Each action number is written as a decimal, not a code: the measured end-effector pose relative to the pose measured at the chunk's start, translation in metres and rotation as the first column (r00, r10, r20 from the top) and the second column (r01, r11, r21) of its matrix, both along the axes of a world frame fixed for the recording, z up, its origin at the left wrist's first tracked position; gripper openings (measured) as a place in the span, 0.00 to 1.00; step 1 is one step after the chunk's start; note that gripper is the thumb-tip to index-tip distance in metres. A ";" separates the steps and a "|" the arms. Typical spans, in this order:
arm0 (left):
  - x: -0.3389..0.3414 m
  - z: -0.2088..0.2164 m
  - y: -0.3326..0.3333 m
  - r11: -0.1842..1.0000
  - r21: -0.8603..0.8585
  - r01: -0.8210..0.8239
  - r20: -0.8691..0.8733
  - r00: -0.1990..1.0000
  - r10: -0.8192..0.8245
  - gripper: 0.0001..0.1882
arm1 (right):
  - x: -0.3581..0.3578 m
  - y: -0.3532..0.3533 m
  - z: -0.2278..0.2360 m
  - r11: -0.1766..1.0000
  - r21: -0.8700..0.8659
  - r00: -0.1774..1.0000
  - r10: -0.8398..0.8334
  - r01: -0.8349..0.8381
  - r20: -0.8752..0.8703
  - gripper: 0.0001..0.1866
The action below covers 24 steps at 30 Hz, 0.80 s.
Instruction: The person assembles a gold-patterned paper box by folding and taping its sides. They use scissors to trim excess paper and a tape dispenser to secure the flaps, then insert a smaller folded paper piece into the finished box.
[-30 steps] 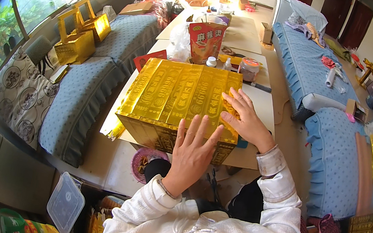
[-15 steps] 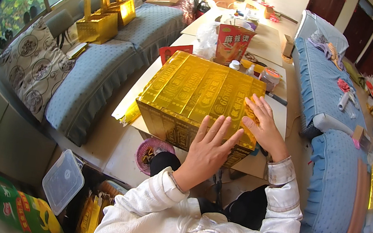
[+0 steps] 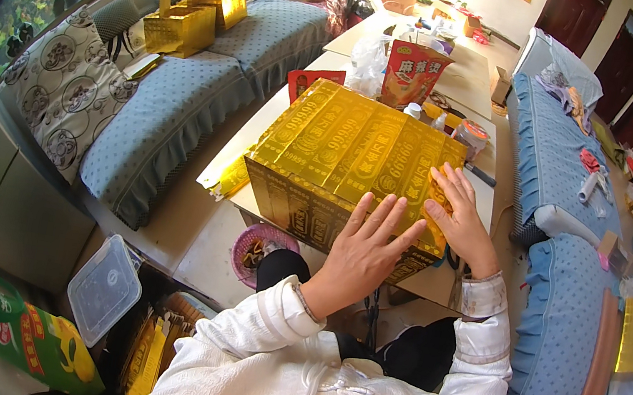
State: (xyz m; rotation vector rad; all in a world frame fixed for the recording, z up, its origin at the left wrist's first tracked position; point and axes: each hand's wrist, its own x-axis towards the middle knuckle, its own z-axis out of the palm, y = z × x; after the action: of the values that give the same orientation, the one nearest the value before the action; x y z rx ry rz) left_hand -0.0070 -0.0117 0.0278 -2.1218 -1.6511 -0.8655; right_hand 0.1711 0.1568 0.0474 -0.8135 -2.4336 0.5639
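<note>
A large box covered in embossed gold foil [image 3: 348, 140] sits at the near end of the table, its top and front side facing me. My left hand [image 3: 369, 249] lies over the box's near edge with fingers stretched out and slightly spread. On the box's right edge rests my right hand [image 3: 465, 228], its fingers extended along the top. Neither hand grips anything. A crumpled piece of yellow foil [image 3: 227, 177] lies by the box's left corner. The right side of the box is mostly hidden by my hands.
Behind the box stand a red food pouch [image 3: 411, 77], a lidded jar [image 3: 471, 138] and small bottles. Gold foil baskets [image 3: 179, 29] sit on the blue sofa [image 3: 171, 108] at left. A pink basket [image 3: 246, 270] is below the table's near edge. Another blue sofa [image 3: 549, 150] lines the right.
The view has shifted slightly, so the box and the room appear a little farther right. Both hands stay at nearly the same places on the box, fingers still extended.
</note>
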 end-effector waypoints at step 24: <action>0.002 0.006 -0.001 1.000 -0.024 0.002 -0.014 1.000 -0.002 0.34 | -0.002 0.001 0.002 0.999 -0.025 1.000 0.022 -0.022 -0.008 0.36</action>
State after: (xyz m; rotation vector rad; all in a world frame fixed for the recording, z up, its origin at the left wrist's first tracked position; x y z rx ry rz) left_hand -0.0050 -0.0129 0.0337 -2.1410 -1.6610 -0.8341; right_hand 0.1689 0.1580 0.0491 -0.7942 -2.4362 0.6062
